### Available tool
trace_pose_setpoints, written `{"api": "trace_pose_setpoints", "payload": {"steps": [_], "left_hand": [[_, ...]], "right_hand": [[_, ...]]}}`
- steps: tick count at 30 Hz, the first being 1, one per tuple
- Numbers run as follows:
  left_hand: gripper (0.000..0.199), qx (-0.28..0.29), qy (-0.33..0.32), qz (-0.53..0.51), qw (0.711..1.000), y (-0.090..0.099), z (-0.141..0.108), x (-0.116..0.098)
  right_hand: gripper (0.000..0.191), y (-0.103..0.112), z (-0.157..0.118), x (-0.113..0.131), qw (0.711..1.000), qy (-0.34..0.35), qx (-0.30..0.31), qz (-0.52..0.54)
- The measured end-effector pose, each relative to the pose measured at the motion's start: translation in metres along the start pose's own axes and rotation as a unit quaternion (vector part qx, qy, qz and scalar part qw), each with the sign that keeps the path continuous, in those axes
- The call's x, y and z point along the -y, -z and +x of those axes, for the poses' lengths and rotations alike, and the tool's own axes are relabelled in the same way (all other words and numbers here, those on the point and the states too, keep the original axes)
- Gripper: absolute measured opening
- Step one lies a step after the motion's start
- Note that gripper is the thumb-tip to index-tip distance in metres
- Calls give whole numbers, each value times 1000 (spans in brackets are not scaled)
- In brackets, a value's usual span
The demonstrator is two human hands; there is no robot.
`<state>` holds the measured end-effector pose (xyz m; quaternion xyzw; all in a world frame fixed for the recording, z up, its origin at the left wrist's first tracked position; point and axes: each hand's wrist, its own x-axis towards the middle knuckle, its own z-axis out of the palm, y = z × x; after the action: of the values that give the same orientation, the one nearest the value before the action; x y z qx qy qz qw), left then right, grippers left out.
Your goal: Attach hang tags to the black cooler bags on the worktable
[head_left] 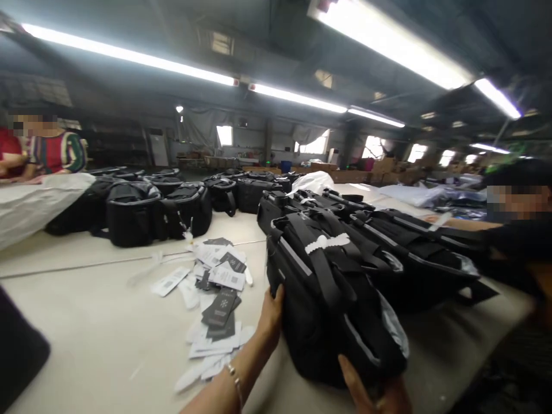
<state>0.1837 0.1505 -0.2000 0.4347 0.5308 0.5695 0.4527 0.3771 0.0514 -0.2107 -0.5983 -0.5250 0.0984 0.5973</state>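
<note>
A black bag (pixel 302 322) with grey piping and wide black straps stands on the pale table right in front of me. White ties (pixel 326 242) bind its straps on top. My left hand (pixel 271 313) grips the bag's left side, fingers partly hidden behind it. Low on the near right end, my right hand (pixel 373 391) holds the same bag, its thumb against the fabric and the other fingers underneath, mostly out of sight. Just left of the bag lies a loose pile of black and white paper hang tags (pixel 222 305).
More black bags (pixel 414 253) stand close on the right, others (pixel 133 215) at the back left. White plastic sheeting (pixel 38 201) lies far left. A dark object (pixel 17 345) juts in at the left edge. A person (pixel 521 213) is at the right; others (pixel 56 146) stand far left.
</note>
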Motion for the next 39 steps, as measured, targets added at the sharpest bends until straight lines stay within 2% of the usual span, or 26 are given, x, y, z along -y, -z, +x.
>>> {"api": "trace_pose_setpoints", "payload": {"steps": [2,4,8,10,13,16,19,22,25,28,31,34,37,39], "left_hand": [[45,-11,-20,65,998,12,0,-2],[48,0,-43,154,987,29,-7,-8],[27,29,-111,344,932,67,-9,-36],[29,20,-146,424,893,88,8,-53],[43,23,-178,515,838,118,50,-66],[51,54,-178,572,799,138,87,-62],[46,78,-166,606,774,146,102,-47],[50,85,-167,624,759,148,98,-33],[58,87,-162,634,751,148,87,-26],[66,90,-150,638,750,149,78,-25],[71,91,-134,637,754,149,76,-27],[73,98,-125,632,758,148,78,-32],[72,107,-125,627,761,148,77,-40],[65,101,-161,611,769,150,75,-48]], "right_hand": [[54,-4,-2,0,999,32,-4,-26],[54,-10,-6,2,998,54,-14,-43],[65,-25,-13,17,997,49,-41,-49],[67,-31,-14,26,998,35,-38,-21],[63,-33,-8,45,999,-22,-32,13],[62,-35,15,75,994,-81,-66,-9],[59,-50,49,114,994,-57,-92,-8],[48,-94,87,151,993,36,-94,54],[43,-163,123,174,981,113,-113,112],[49,-238,146,174,980,139,-112,91],[55,-299,145,147,991,123,-48,36],[54,-332,130,113,995,92,25,-3],[53,-344,124,94,995,66,67,-44],[53,-348,127,92,993,52,84,-62]]}}
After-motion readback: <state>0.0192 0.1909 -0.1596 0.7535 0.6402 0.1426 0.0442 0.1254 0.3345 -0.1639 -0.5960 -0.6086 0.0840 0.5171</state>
